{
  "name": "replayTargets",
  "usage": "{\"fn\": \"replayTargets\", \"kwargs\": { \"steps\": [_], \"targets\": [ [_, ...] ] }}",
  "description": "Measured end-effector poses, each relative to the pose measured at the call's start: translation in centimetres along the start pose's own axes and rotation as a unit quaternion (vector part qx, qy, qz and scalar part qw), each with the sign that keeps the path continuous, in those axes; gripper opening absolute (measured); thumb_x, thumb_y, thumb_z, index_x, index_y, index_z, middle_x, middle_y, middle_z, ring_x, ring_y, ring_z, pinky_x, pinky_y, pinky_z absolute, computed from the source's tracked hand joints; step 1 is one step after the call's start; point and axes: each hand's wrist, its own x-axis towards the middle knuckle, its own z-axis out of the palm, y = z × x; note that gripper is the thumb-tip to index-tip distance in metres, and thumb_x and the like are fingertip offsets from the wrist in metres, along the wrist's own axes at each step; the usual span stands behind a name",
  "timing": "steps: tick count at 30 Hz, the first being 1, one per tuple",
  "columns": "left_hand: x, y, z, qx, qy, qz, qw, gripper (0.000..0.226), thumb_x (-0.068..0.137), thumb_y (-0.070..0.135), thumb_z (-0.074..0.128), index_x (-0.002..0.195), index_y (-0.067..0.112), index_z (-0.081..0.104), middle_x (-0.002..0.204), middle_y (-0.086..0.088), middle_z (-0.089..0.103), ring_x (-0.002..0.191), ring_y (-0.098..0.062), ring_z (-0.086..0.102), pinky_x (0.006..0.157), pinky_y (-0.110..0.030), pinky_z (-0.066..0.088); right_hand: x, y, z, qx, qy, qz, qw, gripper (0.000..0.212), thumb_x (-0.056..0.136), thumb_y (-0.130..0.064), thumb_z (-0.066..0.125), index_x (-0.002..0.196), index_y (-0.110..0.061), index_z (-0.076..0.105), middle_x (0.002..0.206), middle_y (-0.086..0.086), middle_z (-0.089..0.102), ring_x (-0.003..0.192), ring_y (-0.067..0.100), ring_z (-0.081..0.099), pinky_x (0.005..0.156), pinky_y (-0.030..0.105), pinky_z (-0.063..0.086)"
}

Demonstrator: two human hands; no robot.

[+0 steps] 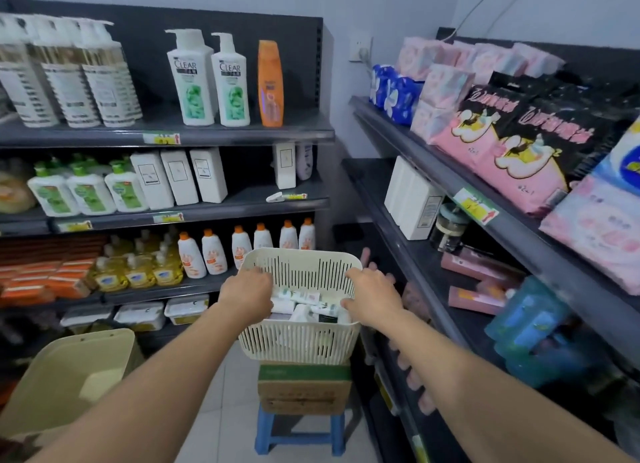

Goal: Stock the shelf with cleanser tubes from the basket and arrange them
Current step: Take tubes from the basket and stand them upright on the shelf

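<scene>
A cream slotted basket point(301, 344) sits on a cardboard box atop a blue stool. Several white cleanser tubes point(304, 305) lie jumbled inside it. My left hand point(247, 294) reaches into the basket's left side, fingers down among the tubes. My right hand point(372, 294) is over the right rim, fingers dipping inside. The fingertips of both hands are hidden, so any hold on a tube cannot be seen. A dark shelf point(408, 251) on the right holds pink tubes point(479, 266) lying flat.
The left shelving carries shampoo bottles point(207, 81), white boxes point(180, 178) and orange-capped bottles point(242, 246). Right shelves hold pink and black packets point(512, 140). A cream bin point(69, 376) stands at lower left. The cardboard box point(303, 388) rests on a blue stool point(299, 435).
</scene>
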Motion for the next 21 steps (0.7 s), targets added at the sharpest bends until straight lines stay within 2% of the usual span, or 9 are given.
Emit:
{"fn": "replayTargets", "kwargs": {
  "steps": [4,9,14,18,21],
  "targets": [
    [3.7,0.8,0.6,-0.012,-0.009,-0.017,1.000,0.030,0.091,0.027,0.056,0.117,0.012,0.054,0.117,-0.008,0.054,0.108,-0.027,0.054,0.081,-0.037,0.048,4.4,1.0,0.0,-0.006,-0.020,-0.020,1.000,0.047,0.090,-0.029,0.062,0.132,-0.016,0.047,0.145,0.013,0.041,0.131,0.028,0.040,0.100,0.041,0.038],
    [7.6,1.2,1.8,-0.021,-0.036,-0.035,0.999,0.032,0.091,0.025,0.058,0.119,0.011,0.055,0.121,-0.009,0.053,0.112,-0.027,0.053,0.083,-0.038,0.047,8.5,1.9,1.4,-0.015,-0.043,-0.019,0.999,0.044,0.090,-0.034,0.060,0.129,-0.019,0.048,0.132,0.008,0.051,0.126,0.027,0.041,0.096,0.038,0.037],
    [11.3,1.4,4.1,-0.013,-0.068,-0.034,0.997,0.039,0.091,0.028,0.057,0.126,0.011,0.053,0.128,-0.010,0.052,0.118,-0.028,0.051,0.091,-0.038,0.045,12.0,3.0,3.5,-0.017,-0.066,-0.018,0.998,0.034,0.089,-0.030,0.058,0.120,-0.016,0.053,0.126,0.006,0.056,0.117,0.030,0.048,0.093,0.037,0.038],
    [14.6,1.1,6.7,-0.033,-0.104,-0.030,0.994,0.043,0.090,0.026,0.058,0.130,0.012,0.051,0.128,-0.010,0.052,0.119,-0.029,0.051,0.094,-0.041,0.047,15.3,3.7,6.5,0.024,-0.094,-0.019,0.995,0.030,0.086,-0.027,0.060,0.113,-0.014,0.056,0.117,0.009,0.061,0.113,0.030,0.054,0.090,0.036,0.045],
    [17.2,0.7,8.7,-0.041,-0.130,-0.017,0.991,0.045,0.088,0.029,0.060,0.128,0.011,0.052,0.127,-0.012,0.055,0.116,-0.029,0.053,0.094,-0.039,0.048,17.8,3.9,8.8,0.044,-0.113,-0.011,0.993,0.033,0.084,-0.028,0.064,0.114,-0.016,0.057,0.115,0.008,0.063,0.109,0.028,0.055,0.087,0.035,0.048]
  ]
}}
